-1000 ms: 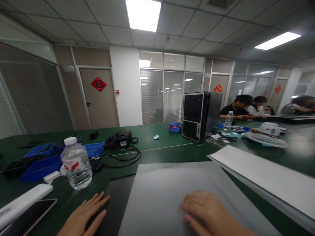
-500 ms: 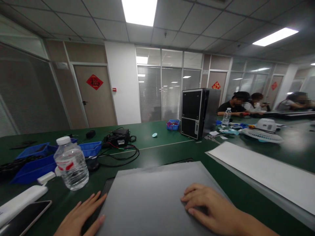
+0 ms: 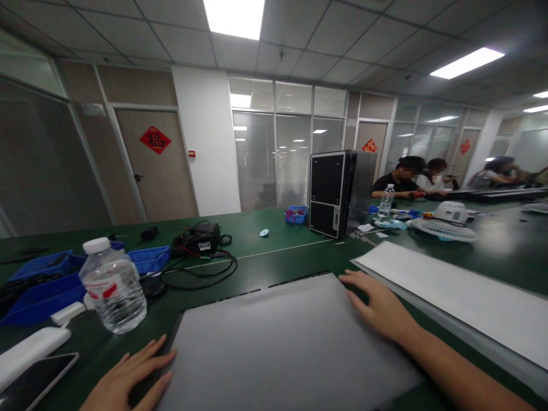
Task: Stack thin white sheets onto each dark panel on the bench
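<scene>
A large grey translucent sheet (image 3: 265, 342) lies flat on the green table in front of me, over a dark frame or panel whose black edge (image 3: 257, 289) shows along the far side. My left hand (image 3: 128, 371) rests at the sheet's left edge with its fingers stretched out and apart. At the far right corner, my right hand (image 3: 381, 302) touches the sheet's edge, fingers extended. Neither hand has anything gripped. The near edge of the sheet runs out of view at the bottom.
Left of the sheet stand a water bottle (image 3: 113, 285), a phone (image 3: 38, 379) and blue trays (image 3: 47, 294). Behind it are a black power supply (image 3: 199, 238) with cables and a computer tower (image 3: 338, 194). White sheets (image 3: 454, 302) lie at right; people (image 3: 400, 177) sit beyond.
My right hand has moved from the sheet's middle to its far right corner. The sheet now lines up more closely with the dark edge beneath. My left hand stays at the left edge.
</scene>
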Motion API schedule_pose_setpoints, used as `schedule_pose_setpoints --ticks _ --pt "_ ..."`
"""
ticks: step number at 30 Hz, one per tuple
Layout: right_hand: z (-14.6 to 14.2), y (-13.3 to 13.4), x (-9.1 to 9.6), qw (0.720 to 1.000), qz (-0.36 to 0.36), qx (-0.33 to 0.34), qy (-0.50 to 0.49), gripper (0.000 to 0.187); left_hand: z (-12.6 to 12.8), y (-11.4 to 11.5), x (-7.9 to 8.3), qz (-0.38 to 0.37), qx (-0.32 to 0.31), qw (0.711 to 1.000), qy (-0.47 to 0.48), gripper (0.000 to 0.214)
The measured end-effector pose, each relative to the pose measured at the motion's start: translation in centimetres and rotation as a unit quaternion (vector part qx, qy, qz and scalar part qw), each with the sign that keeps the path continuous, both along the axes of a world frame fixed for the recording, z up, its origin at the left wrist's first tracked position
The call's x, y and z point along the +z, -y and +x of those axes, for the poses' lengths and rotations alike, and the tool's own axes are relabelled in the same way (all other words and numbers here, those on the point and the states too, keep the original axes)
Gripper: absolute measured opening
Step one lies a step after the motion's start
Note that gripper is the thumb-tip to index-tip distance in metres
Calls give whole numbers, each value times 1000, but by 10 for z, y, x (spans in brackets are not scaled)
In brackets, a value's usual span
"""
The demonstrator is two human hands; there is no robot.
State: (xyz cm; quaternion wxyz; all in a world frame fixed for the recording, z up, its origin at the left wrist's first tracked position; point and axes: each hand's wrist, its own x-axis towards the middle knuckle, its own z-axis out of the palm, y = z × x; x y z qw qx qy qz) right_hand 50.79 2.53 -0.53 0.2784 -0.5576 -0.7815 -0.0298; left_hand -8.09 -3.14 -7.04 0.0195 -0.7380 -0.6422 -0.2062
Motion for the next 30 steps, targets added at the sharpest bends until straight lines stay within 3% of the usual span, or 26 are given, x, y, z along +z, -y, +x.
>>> schedule_pose_setpoints --ticks 3,5,8,11,16,21,23,26,28,30 --pt "59 -29 -14 977 31 -187 98 57 -1 2 5 12 12 1000 11 35" --pt "93 -38 -26 939 -34 -314 133 66 -3 3 6 13 20 1000 10 34" --pt "124 -39 -38 906 -123 -386 125 74 -5 3 4 -6 49 999 10 38" --pt "129 -35 -39 913 -150 -358 125 65 -5 2 1 -5 58 998 17 47" --pt "108 -32 -24 927 -146 -311 148 47 -4 3 -2 7 30 1000 6 53" --pt "70 -18 0 925 -111 -326 162 46 -5 2 -4 -9 20 1000 -16 49" --pt "45 -9 10 935 -76 -297 181 44 -5 1 -4 -15 20 1000 -15 50" --pt "-2 10 19 961 -14 -174 215 33 -4 1 -1 -25 13 999 -14 52" --pt "-35 27 22 971 9 -44 235 27 -2 1 1 -26 9 1000 -15 52" --pt "-65 45 22 963 30 89 251 22 -2 2 2 -27 7 999 -19 51"
